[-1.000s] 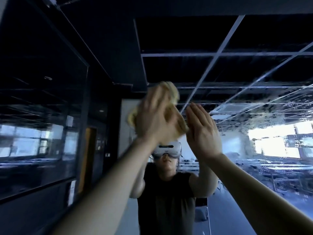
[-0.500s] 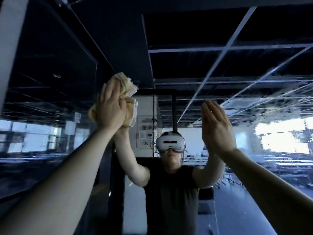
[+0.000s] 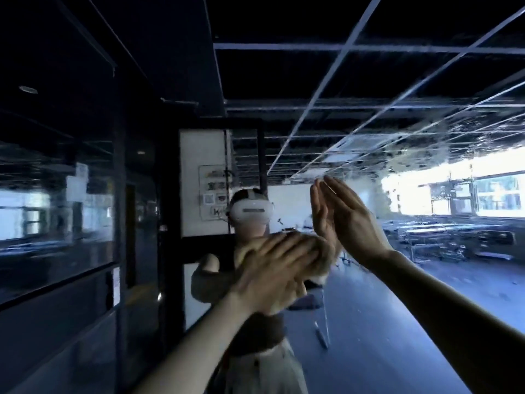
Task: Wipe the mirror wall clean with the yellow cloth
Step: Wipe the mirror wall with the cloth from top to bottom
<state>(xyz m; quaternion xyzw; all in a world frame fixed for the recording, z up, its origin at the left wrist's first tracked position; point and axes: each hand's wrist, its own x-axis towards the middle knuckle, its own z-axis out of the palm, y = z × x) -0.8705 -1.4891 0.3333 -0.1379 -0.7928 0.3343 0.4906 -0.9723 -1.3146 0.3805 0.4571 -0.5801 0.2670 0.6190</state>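
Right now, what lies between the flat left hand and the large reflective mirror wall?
The crumpled yellow cloth, pressed under the left hand against the mirror wall, as the head view shows.

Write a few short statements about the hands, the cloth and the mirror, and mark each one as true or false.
1. The left hand presses the yellow cloth against the mirror wall. True.
2. The right hand grips the cloth. False: its fingers are straight and it holds nothing.
3. The cloth is higher than the right hand. False: it is lower, on that hand's left.
4. Cloudy smears show on the glass at the upper right. True.
5. The mirror reflects a person who wears a white headset. True.
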